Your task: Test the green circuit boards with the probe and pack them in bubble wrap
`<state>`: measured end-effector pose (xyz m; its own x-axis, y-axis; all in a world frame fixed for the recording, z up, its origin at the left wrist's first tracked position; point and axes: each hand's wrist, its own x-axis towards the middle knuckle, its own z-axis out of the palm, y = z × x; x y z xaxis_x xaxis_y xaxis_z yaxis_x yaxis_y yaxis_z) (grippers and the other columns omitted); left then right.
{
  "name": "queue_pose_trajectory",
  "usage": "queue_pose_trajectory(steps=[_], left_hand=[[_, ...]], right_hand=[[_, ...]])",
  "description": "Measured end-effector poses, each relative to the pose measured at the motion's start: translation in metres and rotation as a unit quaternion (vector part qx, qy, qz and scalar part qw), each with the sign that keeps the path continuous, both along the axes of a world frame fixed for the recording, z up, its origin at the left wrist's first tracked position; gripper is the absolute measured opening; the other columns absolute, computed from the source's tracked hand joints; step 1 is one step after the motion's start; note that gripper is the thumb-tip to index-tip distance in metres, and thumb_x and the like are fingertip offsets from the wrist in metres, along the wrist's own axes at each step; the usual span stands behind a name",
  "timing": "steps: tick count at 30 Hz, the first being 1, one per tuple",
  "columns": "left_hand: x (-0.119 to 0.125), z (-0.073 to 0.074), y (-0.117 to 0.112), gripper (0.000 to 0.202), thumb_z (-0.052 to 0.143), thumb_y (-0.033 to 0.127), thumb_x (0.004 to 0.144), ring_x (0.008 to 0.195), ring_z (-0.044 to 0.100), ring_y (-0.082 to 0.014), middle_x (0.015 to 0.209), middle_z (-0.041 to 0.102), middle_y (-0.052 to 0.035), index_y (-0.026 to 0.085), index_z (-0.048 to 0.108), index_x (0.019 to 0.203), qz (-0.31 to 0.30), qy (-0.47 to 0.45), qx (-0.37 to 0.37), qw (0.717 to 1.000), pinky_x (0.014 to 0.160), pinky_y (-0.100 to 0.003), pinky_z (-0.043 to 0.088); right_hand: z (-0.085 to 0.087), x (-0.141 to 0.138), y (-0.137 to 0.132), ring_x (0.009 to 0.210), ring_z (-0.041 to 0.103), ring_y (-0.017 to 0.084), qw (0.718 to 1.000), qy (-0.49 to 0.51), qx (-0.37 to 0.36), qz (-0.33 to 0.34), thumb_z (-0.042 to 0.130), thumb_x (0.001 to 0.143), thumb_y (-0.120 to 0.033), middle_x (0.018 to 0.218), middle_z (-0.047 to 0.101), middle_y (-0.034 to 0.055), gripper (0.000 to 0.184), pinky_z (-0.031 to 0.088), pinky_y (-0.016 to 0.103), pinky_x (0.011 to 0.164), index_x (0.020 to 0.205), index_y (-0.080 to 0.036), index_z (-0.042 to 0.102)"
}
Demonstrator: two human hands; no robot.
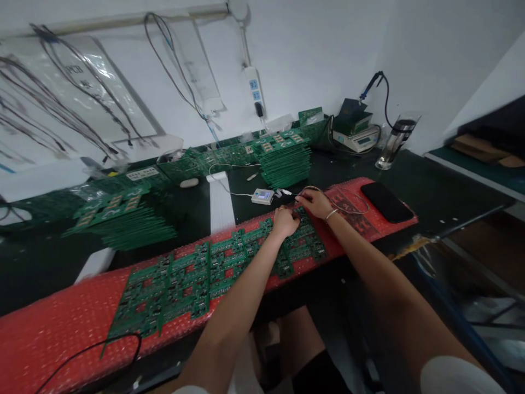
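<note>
Several green circuit boards lie in a row on red bubble wrap. Over the far edge of the right-hand boards, my left hand is closed with its fingers curled; what they grip is hidden. Close beside it, my right hand pinches a thin cable, whose end between the fingertips is too small to make out. The cable loops out to the right over the wrap. Just beyond my hands is a small white device with a lit screen and a white plug at its side.
Stacks of green boards stand at the back and at the left. A black phone lies on the wrap's right end. Behind it are a clear bottle and a soldering iron. A white strip lies mid-table.
</note>
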<state>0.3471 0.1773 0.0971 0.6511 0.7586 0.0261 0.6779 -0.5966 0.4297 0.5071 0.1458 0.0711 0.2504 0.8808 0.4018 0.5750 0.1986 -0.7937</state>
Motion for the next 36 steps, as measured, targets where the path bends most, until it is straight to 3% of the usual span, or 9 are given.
queue_pose_trajectory(steps=[4, 9, 13, 18, 21, 24, 27, 31, 36], left_hand=[[-0.007, -0.002, -0.007, 0.02, 0.06, 0.019, 0.086, 0.111, 0.059, -0.0261, 0.11, 0.066, -0.0123, 0.016, 0.076, 0.098, 0.004, -0.016, 0.016, 1.0, 0.102, -0.037, 0.044], [-0.029, -0.006, -0.02, 0.032, 0.049, 0.02, 0.094, 0.116, 0.057, -0.0256, 0.126, 0.06, -0.0124, 0.019, 0.071, 0.117, -0.146, -0.007, 0.084, 0.986, 0.106, -0.039, 0.043], [-0.036, -0.007, -0.027, 0.032, 0.051, 0.022, 0.093, 0.124, 0.052, -0.03, 0.134, 0.056, -0.0141, 0.019, 0.071, 0.119, -0.159, 0.021, 0.098, 0.982, 0.109, -0.044, 0.041], [-0.035, -0.01, -0.027, 0.036, 0.05, 0.024, 0.095, 0.131, 0.048, -0.0317, 0.142, 0.051, -0.0161, 0.016, 0.067, 0.126, -0.158, 0.012, 0.077, 0.984, 0.113, -0.046, 0.037], [-0.037, -0.01, -0.026, 0.04, 0.048, 0.025, 0.097, 0.138, 0.043, -0.0307, 0.148, 0.047, -0.0161, 0.015, 0.061, 0.133, -0.171, 0.015, 0.058, 0.984, 0.117, -0.045, 0.034], [-0.051, -0.006, -0.03, 0.048, 0.048, 0.024, 0.097, 0.146, 0.032, -0.031, 0.153, 0.04, -0.0172, 0.013, 0.049, 0.143, -0.171, -0.019, 0.071, 0.983, 0.121, -0.049, 0.027], [-0.085, 0.004, -0.044, 0.044, 0.047, 0.026, 0.097, 0.143, 0.036, -0.0293, 0.15, 0.045, -0.0151, 0.015, 0.051, 0.14, -0.153, -0.086, 0.097, 0.98, 0.12, -0.051, 0.029], [-0.16, 0.017, -0.077, 0.028, 0.046, 0.029, 0.099, 0.125, 0.054, -0.0242, 0.13, 0.06, -0.0093, 0.022, 0.063, 0.121, -0.12, -0.163, 0.09, 0.975, 0.11, -0.046, 0.044], [-0.249, 0.008, -0.114, 0.021, 0.051, 0.03, 0.096, 0.109, 0.062, -0.0232, 0.113, 0.065, -0.0068, 0.025, 0.067, 0.107, -0.03, -0.176, 0.108, 0.978, 0.097, -0.041, 0.053]], right_hand=[[0.002, -0.001, -0.002, 0.066, 0.054, 0.017, 1.0, 0.018, -0.002, 0.001, 0.054, 0.084, -0.068, 0.07, 0.064, 0.0029, 0.049, 0.044, 0.031, 0.065, 0.075, -0.02, 0.062], [0.003, -0.001, 0.0, 0.067, 0.055, 0.017, 0.999, 0.041, -0.006, -0.008, 0.057, 0.081, -0.069, 0.072, 0.066, 0.0035, 0.049, 0.046, 0.032, 0.066, 0.074, -0.021, 0.062], [0.021, 0.0, -0.007, 0.066, 0.055, 0.017, 0.999, 0.044, -0.011, -0.025, 0.057, 0.082, -0.068, 0.068, 0.063, 0.0031, 0.05, 0.047, 0.031, 0.065, 0.072, -0.02, 0.062], [0.047, -0.012, -0.064, 0.075, 0.059, 0.018, 0.998, -0.042, -0.022, 0.043, 0.057, 0.088, -0.06, 0.078, 0.066, 0.0045, 0.043, 0.048, 0.032, 0.073, 0.079, -0.02, 0.068], [0.036, -0.025, -0.102, 0.081, 0.06, 0.02, 0.992, -0.104, -0.042, 0.059, 0.055, 0.09, -0.06, 0.082, 0.067, 0.0056, 0.043, 0.048, 0.035, 0.08, 0.077, -0.022, 0.067], [0.016, -0.032, -0.12, 0.089, 0.062, 0.022, 0.991, -0.117, -0.053, 0.05, 0.053, 0.092, -0.062, 0.09, 0.069, 0.0067, 0.043, 0.047, 0.038, 0.089, 0.082, -0.023, 0.068], [0.004, -0.033, -0.121, 0.093, 0.063, 0.023, 0.991, -0.116, -0.053, 0.028, 0.052, 0.093, -0.061, 0.093, 0.07, 0.0068, 0.041, 0.048, 0.039, 0.091, 0.084, -0.024, 0.068], [0.0, -0.032, -0.117, 0.094, 0.064, 0.024, 0.988, -0.144, -0.047, 0.013, 0.055, 0.092, -0.058, 0.095, 0.071, 0.0071, 0.037, 0.047, 0.041, 0.093, 0.085, -0.025, 0.07], [-0.003, -0.033, -0.12, 0.096, 0.063, 0.025, 0.986, -0.162, -0.047, 0.011, 0.056, 0.092, -0.056, 0.097, 0.071, 0.0077, 0.035, 0.047, 0.041, 0.093, 0.089, -0.026, 0.071]])
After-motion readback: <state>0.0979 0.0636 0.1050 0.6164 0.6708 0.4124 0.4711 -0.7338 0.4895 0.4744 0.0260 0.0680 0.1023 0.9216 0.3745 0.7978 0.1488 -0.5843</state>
